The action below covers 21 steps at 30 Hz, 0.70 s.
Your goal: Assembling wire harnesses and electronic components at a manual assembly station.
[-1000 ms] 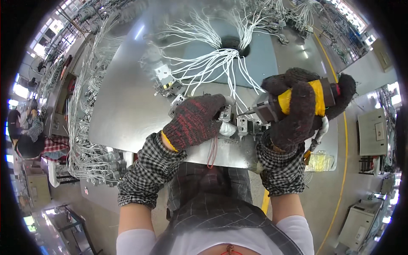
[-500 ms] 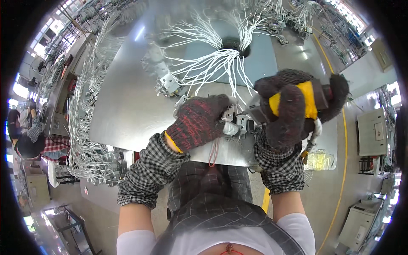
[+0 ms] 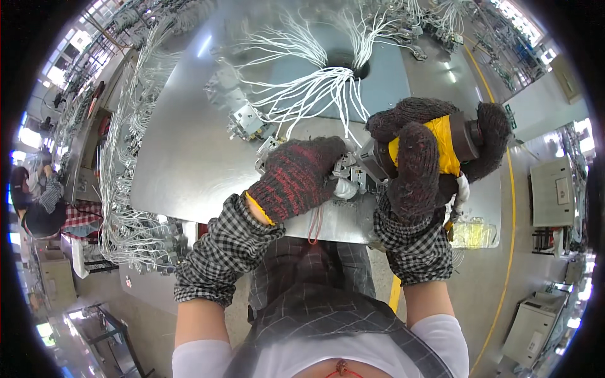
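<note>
My left hand (image 3: 295, 177), in a dark red-flecked knit glove, is closed on a small metal-and-white part (image 3: 348, 167) near the table's front edge. White covers wrap its finger ends. In my dark-gloved right hand (image 3: 416, 167), fingers wrapped round it, is a black power tool (image 3: 444, 143) that looks like a power screwdriver, with yellow tape on its body. The tool's nose end points left, close against the part; its tip is hard to make out. White wires (image 3: 315, 94) fan from a dark round opening (image 3: 343, 61) toward similar parts (image 3: 247, 120) in an arc.
The shiny metal table (image 3: 183, 170) curves round in front of me. Bundles of white wires (image 3: 123, 208) hang along the left. A pale yellow clear package (image 3: 474, 234) lies at the table's right corner. Another person (image 3: 47, 208) works far left. Grey cabinets (image 3: 549, 195) stand at right.
The power tool and my right hand have shifted slightly left and up, and the tool's angle has changed a little. My left hand stays nearly in place on the part.
</note>
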{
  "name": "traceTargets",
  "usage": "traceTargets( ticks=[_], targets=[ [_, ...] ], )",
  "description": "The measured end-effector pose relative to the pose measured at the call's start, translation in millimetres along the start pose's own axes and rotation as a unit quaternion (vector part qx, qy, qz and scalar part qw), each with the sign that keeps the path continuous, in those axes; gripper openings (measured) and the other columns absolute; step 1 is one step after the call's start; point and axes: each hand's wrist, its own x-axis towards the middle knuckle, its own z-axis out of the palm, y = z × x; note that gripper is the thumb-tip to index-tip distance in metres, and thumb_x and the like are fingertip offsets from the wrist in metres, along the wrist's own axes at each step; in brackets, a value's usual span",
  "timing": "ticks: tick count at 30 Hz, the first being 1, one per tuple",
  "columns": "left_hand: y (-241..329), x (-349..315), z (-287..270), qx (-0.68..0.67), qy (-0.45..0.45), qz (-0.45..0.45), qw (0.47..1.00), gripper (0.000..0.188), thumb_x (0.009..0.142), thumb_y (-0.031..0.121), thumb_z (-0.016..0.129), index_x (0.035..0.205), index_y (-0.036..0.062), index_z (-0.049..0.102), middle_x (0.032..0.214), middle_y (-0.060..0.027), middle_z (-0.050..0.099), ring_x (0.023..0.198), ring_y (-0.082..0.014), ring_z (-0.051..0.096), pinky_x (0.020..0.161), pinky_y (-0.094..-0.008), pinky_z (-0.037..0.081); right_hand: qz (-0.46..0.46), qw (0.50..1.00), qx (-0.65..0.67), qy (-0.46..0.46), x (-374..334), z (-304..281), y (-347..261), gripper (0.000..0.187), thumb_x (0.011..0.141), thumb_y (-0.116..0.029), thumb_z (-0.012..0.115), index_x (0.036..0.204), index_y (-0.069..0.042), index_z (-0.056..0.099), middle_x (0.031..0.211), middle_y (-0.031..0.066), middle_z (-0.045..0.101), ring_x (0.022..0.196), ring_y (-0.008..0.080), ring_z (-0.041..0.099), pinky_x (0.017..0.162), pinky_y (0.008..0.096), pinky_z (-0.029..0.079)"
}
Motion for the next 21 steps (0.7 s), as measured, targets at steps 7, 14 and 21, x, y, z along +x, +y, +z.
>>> traceTargets(
  ticks=[7,14,21],
  targets=[
    [-37.0,-16.4,-40.6,0.195,0.328,-0.082,0.921,0.050,0.085,0.019,0.073,0.131,0.0078,0.057,0.130,-0.0159,0.060,0.116,-0.0297,0.062,0.092,-0.0384,0.053,0.007,0.986,-0.143,-0.084,1.7,-33.1,-3.5,0.059,0.091,-0.010,0.066,0.141,-0.020,0.036,0.101,0.0272,0.065,0.077,0.0352,0.070,0.064,0.0489,0.062],
    [-36.5,-16.7,-60.4,-0.350,0.251,-0.041,0.902,0.037,0.084,0.015,0.071,0.116,-0.0001,0.061,0.104,-0.0104,0.067,0.085,-0.0168,0.066,0.071,-0.0310,0.055,-0.029,0.984,-0.173,-0.011,1.9,-21.1,-1.5,0.045,0.097,-0.024,0.058,0.138,-0.018,0.040,0.091,0.0245,0.066,0.074,0.0318,0.069,0.063,0.0455,0.061],
    [-49.0,-22.6,-22.6,-0.191,0.166,0.066,0.965,0.043,0.084,0.023,0.077,0.121,0.0068,0.064,0.100,-0.0078,0.070,0.087,-0.0203,0.068,0.077,-0.0313,0.054,0.155,0.985,-0.017,0.068,6.6,-16.2,-11.2,0.069,0.086,-0.044,0.067,0.142,-0.019,0.035,0.091,0.0215,0.066,0.079,0.0314,0.068,0.074,0.0536,0.054]
  ],
)
